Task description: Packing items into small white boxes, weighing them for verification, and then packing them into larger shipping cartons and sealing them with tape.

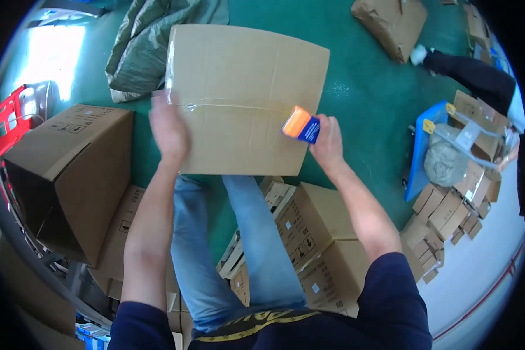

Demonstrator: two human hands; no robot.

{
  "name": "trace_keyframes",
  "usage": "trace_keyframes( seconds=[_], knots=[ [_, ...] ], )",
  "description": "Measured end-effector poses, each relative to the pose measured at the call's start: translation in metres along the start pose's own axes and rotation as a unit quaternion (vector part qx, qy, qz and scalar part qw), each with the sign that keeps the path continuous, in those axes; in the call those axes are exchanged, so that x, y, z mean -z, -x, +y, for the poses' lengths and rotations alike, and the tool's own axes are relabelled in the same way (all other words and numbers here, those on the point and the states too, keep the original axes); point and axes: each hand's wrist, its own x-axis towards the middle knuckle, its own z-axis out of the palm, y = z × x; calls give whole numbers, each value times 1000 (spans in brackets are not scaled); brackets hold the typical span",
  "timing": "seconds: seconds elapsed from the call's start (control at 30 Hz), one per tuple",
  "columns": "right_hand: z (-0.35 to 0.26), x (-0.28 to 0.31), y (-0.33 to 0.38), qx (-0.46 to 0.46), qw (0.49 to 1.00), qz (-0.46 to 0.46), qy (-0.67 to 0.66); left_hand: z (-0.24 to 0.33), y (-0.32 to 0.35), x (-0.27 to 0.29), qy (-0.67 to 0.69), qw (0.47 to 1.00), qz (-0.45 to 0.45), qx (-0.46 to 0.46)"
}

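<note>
In front of my legs is a large brown cardboard box, its top crossed by a seam with clear tape; more clear tape shines along its left edge. My left hand lies along that left edge, blurred, its fingers stretched out; whether it presses on the cardboard I cannot tell. Beside the box's right edge, my right hand is closed on a small orange and blue block-shaped thing, which sits over the right end of the seam. The exact kind of that thing does not show.
Larger cartons stand to my left and near my right leg. Beyond the box lies a grey-green sheet; a brown wrapped package is at the far right. A person stands by a blue trolley and flattened cartons.
</note>
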Motion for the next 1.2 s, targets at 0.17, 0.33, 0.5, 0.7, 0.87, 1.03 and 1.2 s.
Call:
trace_keyframes(
  seconds=[0.17, 0.33, 0.5, 0.7, 0.87, 1.03, 1.2],
  knots=[
    [-34, 77, 43, -228, 966, -78, 97, 22, 90, 112, 3, 893, -437, -106],
    [-206, 159, 41, -209, 945, -167, -187, 25, 236, 289, 347, 891, -278, 91],
    [-471, 262, -52, -111, 841, -21, -529, -29, 348, 448, 376, 890, -165, 198],
    [-786, 430, -193, 340, 795, -44, -501, -68, 425, 605, 500, 815, -4, 294],
    [-1086, 440, -326, 335, 881, -54, -331, -82, 449, 640, 453, 766, 191, 415],
    [-1191, 370, -486, 343, 912, -88, -208, -87, 475, 590, 479, 636, 314, 517],
    [-1211, 378, -435, 467, 830, 231, -199, -51, 530, 555, 422, 568, 334, 622]
  ],
)
